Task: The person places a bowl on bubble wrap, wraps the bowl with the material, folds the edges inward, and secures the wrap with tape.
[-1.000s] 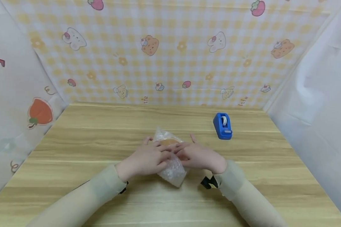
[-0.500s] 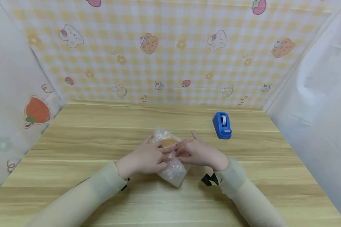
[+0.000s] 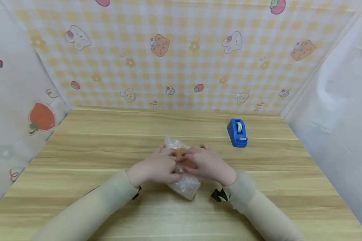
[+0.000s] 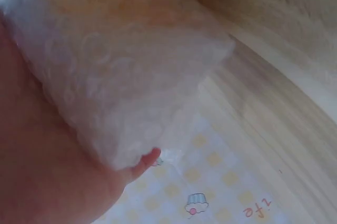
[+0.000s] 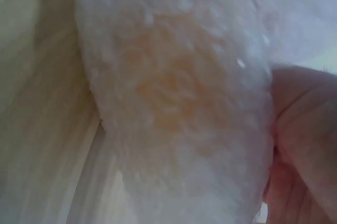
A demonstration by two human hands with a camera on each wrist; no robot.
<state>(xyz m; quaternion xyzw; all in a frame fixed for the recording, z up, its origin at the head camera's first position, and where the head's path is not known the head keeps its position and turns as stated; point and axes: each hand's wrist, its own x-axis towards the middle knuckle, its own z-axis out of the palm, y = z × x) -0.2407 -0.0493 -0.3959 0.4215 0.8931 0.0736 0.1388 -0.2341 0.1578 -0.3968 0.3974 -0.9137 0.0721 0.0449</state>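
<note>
A sheet of bubble wrap is folded around an orange, rounded object, whose kind the wrap and fingers hide. The left hand holds the bundle from its left side, fingers over the top and thumb on the near part. From the right, the right hand grips it with bent fingers and thumb, its fingertips close to the left ones. In the left wrist view the bubble wrap lies against the palm. The right wrist view shows the orange colour blurred through the bubble wrap.
A blue tape dispenser with a white roll stands at the back right of the wooden table. Behind the table hangs a yellow checked cloth. White printed cloth lines the left side, with plain white cloth on the right.
The right hand has shifted slightly left over the bundle and its fingers have bent in more. The left hand keeps its hold in nearly the same place.
</note>
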